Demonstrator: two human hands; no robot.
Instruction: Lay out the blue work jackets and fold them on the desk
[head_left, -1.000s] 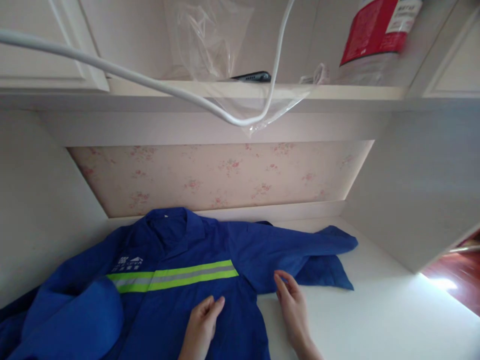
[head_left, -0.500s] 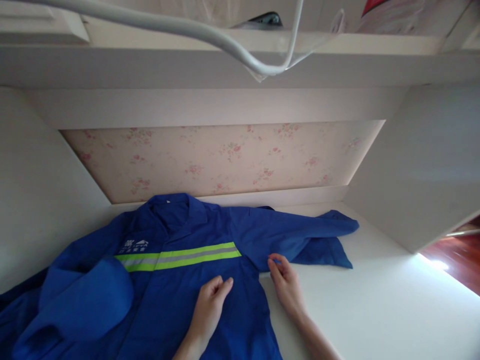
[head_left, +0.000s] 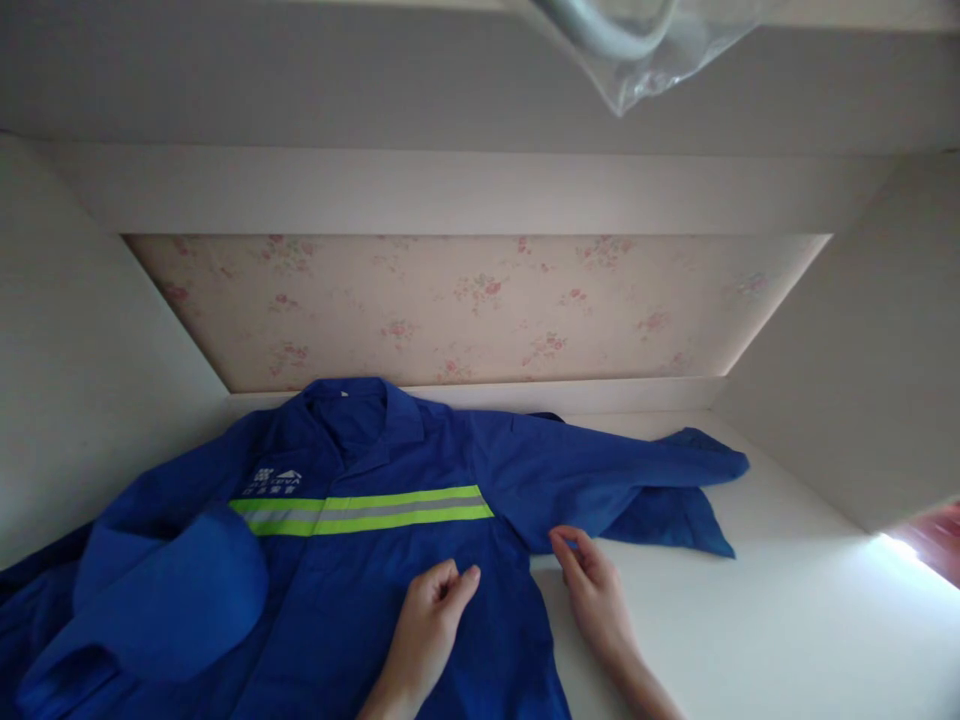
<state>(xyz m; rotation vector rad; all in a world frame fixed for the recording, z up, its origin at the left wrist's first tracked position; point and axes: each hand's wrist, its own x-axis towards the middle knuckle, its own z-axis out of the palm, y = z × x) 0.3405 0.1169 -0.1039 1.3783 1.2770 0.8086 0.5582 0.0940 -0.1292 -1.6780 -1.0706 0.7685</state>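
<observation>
Blue jacket [head_left: 360, 560] with an unreadable white chest logo [head_left: 276, 483]: left hand [head_left: 435, 615] pinches its front, right hand [head_left: 596, 590] its sleeve.

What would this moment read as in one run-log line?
left hand: fingers curled on blue work jacket front | right hand: fingers pinching jacket edge under sleeve | jacket: flat on white desk

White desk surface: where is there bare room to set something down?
Bare white desktop lies right of the blue work jacket, between its spread sleeve and the side panel. The left half is covered by jacket; left hand and right hand crowd the hem.
</observation>
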